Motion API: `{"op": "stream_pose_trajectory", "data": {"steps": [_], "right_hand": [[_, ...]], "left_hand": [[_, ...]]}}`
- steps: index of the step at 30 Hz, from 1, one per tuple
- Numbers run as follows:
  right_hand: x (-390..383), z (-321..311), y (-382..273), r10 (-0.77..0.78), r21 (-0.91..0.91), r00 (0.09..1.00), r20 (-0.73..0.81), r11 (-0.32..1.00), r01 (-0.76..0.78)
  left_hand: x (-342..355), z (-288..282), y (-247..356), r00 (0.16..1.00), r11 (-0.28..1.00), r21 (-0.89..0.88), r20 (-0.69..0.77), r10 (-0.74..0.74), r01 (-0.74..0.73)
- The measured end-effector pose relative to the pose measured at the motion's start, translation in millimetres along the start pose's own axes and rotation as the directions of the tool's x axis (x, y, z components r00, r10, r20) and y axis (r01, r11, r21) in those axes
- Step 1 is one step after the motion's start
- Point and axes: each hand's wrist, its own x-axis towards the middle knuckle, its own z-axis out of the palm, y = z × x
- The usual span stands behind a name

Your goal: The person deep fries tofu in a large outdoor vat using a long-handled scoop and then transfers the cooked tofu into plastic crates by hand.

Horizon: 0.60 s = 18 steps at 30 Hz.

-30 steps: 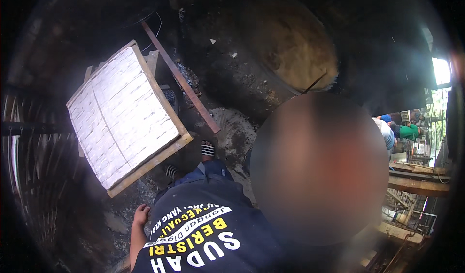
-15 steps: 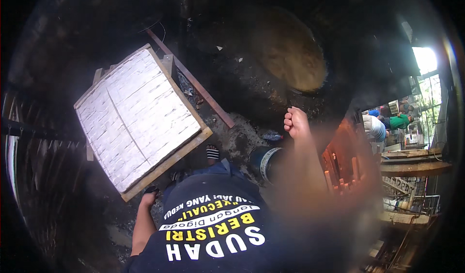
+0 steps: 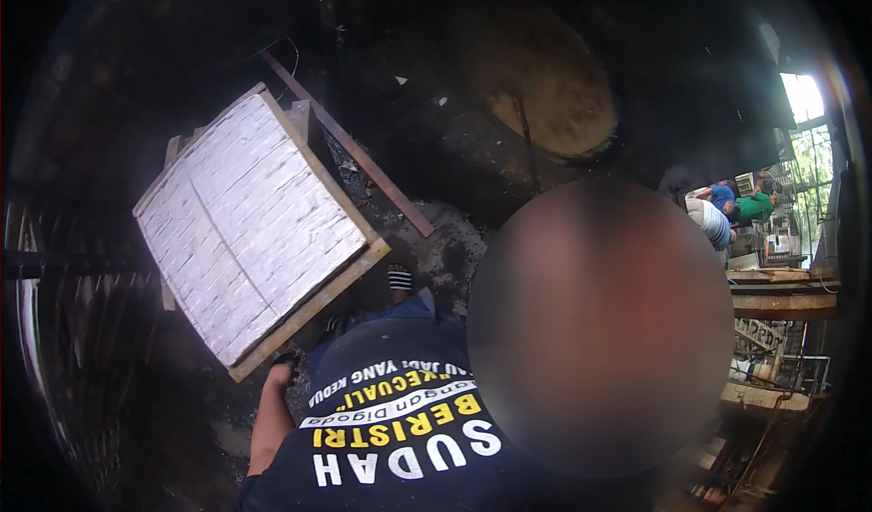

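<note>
The head fisheye looks down from close above the wearer's dark shirt (image 3: 400,407).

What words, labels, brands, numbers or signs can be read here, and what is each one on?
Dark shirt: several lines of lettering, mostly white and yellow, upside down in this view; I won't copy out the words.
White slab and wooden frame: no lettering that I can see.
Green shirt in the background: too small to tell.
Blurred round patch: nothing can be read.
</note>
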Motion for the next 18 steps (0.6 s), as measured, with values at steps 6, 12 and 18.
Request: {"op": "stream_pose_trajectory", "data": {"steps": [6,12,18], "right_hand": [[136,-38,-44,-0.143,-0.03,0.964,-0.226,0.99,0.14],[294,-85,-76,-0.262,-0.353,0.897,-0.356,0.927,0.13],[298,-50,-27,-0.193,-0.652,0.908,-0.373,0.75,-0.108]], "left_hand": [[-81,42,99,0.988,0.99,0.141,-0.155,0.015,0.007],[-114,69,101,0.946,0.981,0.078,-0.26,0.194,-0.18],[-137,73,60,0.976,0.996,-0.062,-0.213,0.046,-0.061]]}}
